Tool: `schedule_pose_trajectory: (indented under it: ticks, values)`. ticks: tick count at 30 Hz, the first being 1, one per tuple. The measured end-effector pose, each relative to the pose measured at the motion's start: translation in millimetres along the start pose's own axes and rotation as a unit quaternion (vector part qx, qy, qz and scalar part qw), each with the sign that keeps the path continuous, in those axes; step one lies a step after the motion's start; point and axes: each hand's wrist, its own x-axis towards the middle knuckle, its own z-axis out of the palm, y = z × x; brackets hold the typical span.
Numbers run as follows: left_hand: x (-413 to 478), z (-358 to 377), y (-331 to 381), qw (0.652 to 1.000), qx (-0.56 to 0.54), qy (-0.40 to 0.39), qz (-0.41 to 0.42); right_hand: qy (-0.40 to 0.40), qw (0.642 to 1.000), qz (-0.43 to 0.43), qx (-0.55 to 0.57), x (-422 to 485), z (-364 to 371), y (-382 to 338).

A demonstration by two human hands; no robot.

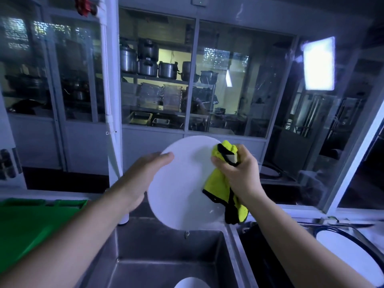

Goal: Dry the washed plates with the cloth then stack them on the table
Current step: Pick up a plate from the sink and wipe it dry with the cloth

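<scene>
Head view: a round white plate [180, 183] is held in the air above a steel sink [166, 256], tilted nearly upright with one broad face toward the camera.

The left hand [143, 179] lies along the plate's left rim with its fingers straight and flat. The thumb is hidden, so this grip looks like an open-handed support rather than a pinch.

The right hand [236, 171] has its grip closed tight around a bunched yellow-green cloth [218, 183] with black edging. It presses the cloth to the plate's right side, and the loose tail of cloth hangs past the lower right rim.

The plate looks stiff, smooth and probably damp, so it is likely slippery and would break if dropped on the steel. The rim is the safest place to hold it, with thumb and fingers on opposite faces. The cloth is soft and bunches easily.

A second white plate [191, 283] shows at the bottom edge, low in the sink. A dark-rimmed plate [349, 256] sits at the right; I cannot tell what it rests on. A green tray [37, 221] lies at the left.
</scene>
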Motion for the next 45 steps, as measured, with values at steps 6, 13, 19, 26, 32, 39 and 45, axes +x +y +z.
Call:
schedule_pose_trajectory:
  ticks: [6, 13, 19, 26, 32, 39, 45]
  values:
    - [0.6, 3.6, 8.6, 0.982, 0.183, 0.038, 0.038, -0.062, 0.984, -0.111, -0.123, 4.4, 0.3, -21.1]
    - [-18.4, 15.4, 2.6, 0.977, 0.083, 0.174, 0.086, 0.057, 0.995, -0.039, -0.073, -10.1, 5.0, -4.9]
    - [-20.1, 25.3, -7.2, 0.941, 0.007, 0.328, 0.083, 0.096, 0.992, -0.009, -0.087, -54.8, 33.1, 20.3]
    - [-24.2, 37.1, -25.6, 0.952, 0.013, 0.304, 0.030, 0.064, 0.929, -0.182, -0.316, -31.1, 40.3, 0.5]
    - [-15.9, 36.0, -16.8, 0.954, -0.056, 0.292, 0.031, -0.072, 0.856, -0.420, -0.291, -44.5, 62.2, -10.9]
    - [-13.4, 14.5, -7.6, 0.947, -0.052, 0.316, 0.009, -0.134, 0.829, -0.458, -0.293, -61.2, 49.1, 31.8]
    - [-18.7, 16.0, -13.9, 0.961, 0.043, 0.269, 0.041, -0.025, 0.866, -0.372, -0.333, -27.9, 24.1, 30.6]
